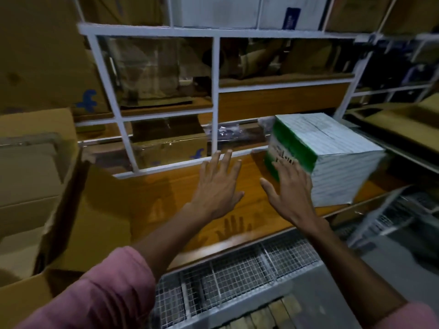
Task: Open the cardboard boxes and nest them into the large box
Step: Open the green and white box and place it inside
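Two spread hands, left hand (217, 186), right hand (291, 192), near sealed green-white box (332, 153)

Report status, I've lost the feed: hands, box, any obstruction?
Left hand open, holding nothing. Right hand open, fingers against the green-and-white box. Box closed on the wooden counter. Nothing between hands and box.

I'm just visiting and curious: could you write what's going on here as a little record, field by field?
Setting: wooden counter in front of a white-framed glass partition
Left hand: fingers spread, holding nothing, above the counter
Right hand: fingers spread, at the near corner of the green and white box; contact unclear
Green and white box: closed, on the counter
Large brown box: open, at the left
Sleeves: pink
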A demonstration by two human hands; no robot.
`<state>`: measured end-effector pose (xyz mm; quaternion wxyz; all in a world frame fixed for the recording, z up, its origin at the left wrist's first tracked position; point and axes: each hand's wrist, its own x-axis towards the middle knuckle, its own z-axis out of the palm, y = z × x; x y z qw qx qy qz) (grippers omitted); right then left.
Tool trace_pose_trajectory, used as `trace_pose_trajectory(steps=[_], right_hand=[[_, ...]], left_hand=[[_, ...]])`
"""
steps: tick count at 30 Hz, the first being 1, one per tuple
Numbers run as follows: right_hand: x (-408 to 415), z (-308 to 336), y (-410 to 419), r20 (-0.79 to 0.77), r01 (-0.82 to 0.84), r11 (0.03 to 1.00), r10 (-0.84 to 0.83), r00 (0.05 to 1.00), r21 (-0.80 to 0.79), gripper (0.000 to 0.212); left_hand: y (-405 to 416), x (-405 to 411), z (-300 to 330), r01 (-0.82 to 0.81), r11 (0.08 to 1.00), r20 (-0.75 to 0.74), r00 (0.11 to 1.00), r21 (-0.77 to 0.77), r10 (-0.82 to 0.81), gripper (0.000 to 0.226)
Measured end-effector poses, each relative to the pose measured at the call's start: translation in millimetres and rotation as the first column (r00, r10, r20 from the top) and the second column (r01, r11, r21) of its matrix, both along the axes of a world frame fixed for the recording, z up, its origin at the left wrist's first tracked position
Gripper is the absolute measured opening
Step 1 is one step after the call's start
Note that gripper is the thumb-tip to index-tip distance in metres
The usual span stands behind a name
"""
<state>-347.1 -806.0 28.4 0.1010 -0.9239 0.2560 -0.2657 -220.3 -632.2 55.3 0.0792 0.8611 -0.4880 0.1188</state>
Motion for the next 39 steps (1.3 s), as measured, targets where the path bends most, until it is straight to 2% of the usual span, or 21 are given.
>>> trace_pose_trajectory(steps=[8, 16, 20, 24, 27, 29, 31, 34, 37, 39], right_hand=[[6, -18, -60, -0.036, 0.015, 0.997, -0.012, 0.999, 0.078, 0.081], [4, -26, -148, -0.029, 0.080, 0.990, -0.078, 0.997, 0.113, 0.071], [2, -25, -198, -0.024, 0.084, 0.987, -0.082, 0.996, 0.134, 0.062], [-5, -31, -262, -0.035, 0.078, 0.993, -0.075, 0.997, 0.085, 0.055], [-16, -36, -307, -0.153, 0.086, 0.996, -0.088, 0.984, -0.018, 0.050], [-19, -40, -324, -0.269, 0.047, 0.996, -0.066, 0.961, -0.077, 0.047], [-17, -43, -331, -0.333, -0.002, 0.991, -0.043, 0.942, -0.131, 0.054], [-8, -42, -327, -0.318, -0.077, 0.979, 0.014, 0.948, -0.188, 0.070], [8, -37, -304, -0.273, -0.161, 0.969, 0.106, 0.956, -0.186, 0.053], [24, -26, -282, -0.295, -0.289, 0.948, 0.241, 0.925, -0.131, 0.056]], left_hand=[[-85, 20, -17, 0.064, 0.996, -0.012, 0.998, 0.055, -0.064, 0.083], [-169, 21, -40, 0.125, 0.986, -0.132, 0.985, 0.108, -0.111, 0.083], [-215, 14, -41, 0.156, 0.979, -0.143, 0.980, 0.133, -0.137, 0.084], [-268, 4, -44, 0.178, 0.981, -0.163, 0.973, 0.080, -0.164, 0.081], [-311, -8, -49, 0.190, 0.979, -0.143, 0.974, 0.069, -0.178, 0.082], [-337, -16, -49, 0.172, 0.983, -0.139, 0.977, 0.064, -0.162, 0.084], [-355, -19, -49, 0.160, 0.983, -0.132, 0.980, 0.085, -0.148, 0.086], [-364, -15, -53, 0.166, 0.976, -0.169, 0.975, 0.144, -0.141, 0.084], [-350, -8, -53, 0.079, 0.980, -0.168, 0.985, 0.185, -0.048, 0.086], [-330, 4, -48, -0.013, 0.975, -0.128, 0.991, 0.223, 0.042, 0.090]])
